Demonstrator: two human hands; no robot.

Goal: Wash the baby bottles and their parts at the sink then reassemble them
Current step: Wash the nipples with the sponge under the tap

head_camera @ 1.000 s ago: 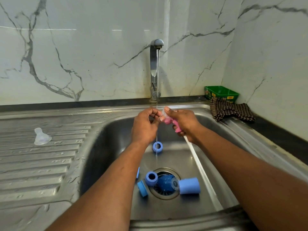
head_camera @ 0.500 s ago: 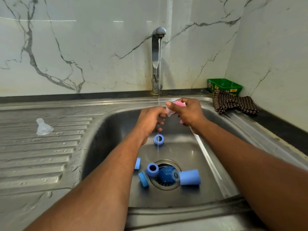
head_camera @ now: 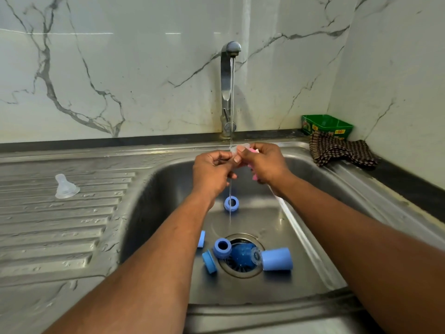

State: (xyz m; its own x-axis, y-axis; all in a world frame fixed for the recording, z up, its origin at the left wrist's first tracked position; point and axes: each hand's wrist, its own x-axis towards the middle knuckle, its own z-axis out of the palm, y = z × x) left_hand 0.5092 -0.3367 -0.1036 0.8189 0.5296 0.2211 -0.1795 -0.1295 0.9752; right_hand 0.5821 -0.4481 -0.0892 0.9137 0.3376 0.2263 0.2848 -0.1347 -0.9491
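Hands raised from mid-basin toward the sink's (head_camera: 168, 169) back edge: right hand (head_camera: 262, 165) grips the pink part (head_camera: 253, 150), left hand (head_camera: 212, 172) pinches its clear teat under the stream. Rinsing continues; blue parts (head_camera: 277, 259) await at the drain.

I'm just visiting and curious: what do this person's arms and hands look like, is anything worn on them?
Both arms are bare from the bottom edge of the picture to the wrist: no sleeves show. The left hand and the right hand wear no gloves, and no watch, bracelet or ring shows on the sides turned to the camera. The nails that show look short and unpainted.
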